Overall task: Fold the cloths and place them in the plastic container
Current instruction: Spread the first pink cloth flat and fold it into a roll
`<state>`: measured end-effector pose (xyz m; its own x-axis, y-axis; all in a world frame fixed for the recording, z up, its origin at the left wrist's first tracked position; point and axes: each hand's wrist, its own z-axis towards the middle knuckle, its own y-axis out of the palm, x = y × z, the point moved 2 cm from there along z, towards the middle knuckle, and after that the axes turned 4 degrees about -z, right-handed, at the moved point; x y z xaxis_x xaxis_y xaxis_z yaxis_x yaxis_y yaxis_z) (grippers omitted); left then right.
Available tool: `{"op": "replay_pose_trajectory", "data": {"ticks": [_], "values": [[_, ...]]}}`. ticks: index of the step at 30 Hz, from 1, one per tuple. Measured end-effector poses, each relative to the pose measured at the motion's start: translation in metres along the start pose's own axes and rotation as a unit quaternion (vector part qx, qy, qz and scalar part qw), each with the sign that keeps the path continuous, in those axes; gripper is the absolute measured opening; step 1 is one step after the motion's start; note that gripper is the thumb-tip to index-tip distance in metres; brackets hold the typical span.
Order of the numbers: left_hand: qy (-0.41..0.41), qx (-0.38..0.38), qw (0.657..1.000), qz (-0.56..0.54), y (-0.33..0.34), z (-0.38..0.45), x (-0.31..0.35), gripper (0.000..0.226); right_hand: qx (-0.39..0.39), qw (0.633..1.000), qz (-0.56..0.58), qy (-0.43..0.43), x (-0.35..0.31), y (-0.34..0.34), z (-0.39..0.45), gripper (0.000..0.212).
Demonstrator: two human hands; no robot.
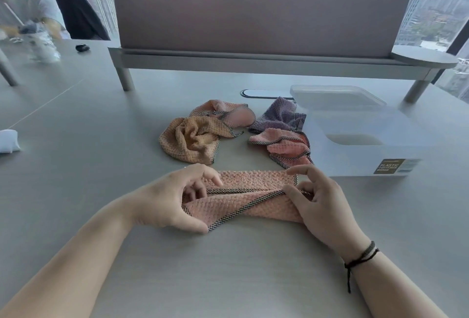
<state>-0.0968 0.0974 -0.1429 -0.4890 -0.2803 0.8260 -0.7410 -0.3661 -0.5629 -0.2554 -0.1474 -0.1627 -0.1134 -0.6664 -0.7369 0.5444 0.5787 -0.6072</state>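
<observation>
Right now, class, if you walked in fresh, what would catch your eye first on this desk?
Nearest the camera, the left hand and right hand grip a pink cloth mid-fold. Behind it lie four crumpled cloths. A clear plastic container sits to their right.

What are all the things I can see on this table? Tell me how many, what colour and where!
pink cloth being folded: one, pink with checked trim, near edge, between both hands
crumpled cloths: four, beyond it; orange, pale pink, purple, pink
plastic container: one, clear, right of the cloths, nothing visible inside
lid: one, clear, behind the container
desk divider: one, brownish grey, far side
small black object: one, far left
white thing: one, left edge, cut off
another person: one, far left corner
left hand: one, grips the cloth's left end
right hand: one, pinches the right end; dark cord on the wrist
</observation>
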Motion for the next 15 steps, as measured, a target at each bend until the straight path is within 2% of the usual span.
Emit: {"op": "replay_pose_trajectory", "data": {"ticks": [3,7,10,13,15], "values": [[-0.013,-0.07,0.996,0.055,0.001,-0.003,0.003,0.074,0.023,0.999,0.006,0.026,0.002,0.0,0.002,0.017],[0.001,-0.073,0.997,0.021,-0.004,-0.003,-0.003,0.058,0.044,0.997,0.036,0.062,0.005,-0.002,0.004,0.015],[0.013,-0.01,0.999,-0.036,-0.006,0.0,-0.009,0.041,0.031,0.997,0.043,0.058,0.003,-0.002,0.004,0.016],[0.047,0.081,0.994,-0.062,-0.006,0.003,-0.009,0.009,-0.003,0.997,0.056,0.042,-0.002,-0.004,0.001,0.022],[0.082,0.107,0.989,-0.057,-0.005,0.004,-0.008,0.032,-0.026,0.998,0.043,0.025,-0.006,-0.007,-0.001,0.024]]}}
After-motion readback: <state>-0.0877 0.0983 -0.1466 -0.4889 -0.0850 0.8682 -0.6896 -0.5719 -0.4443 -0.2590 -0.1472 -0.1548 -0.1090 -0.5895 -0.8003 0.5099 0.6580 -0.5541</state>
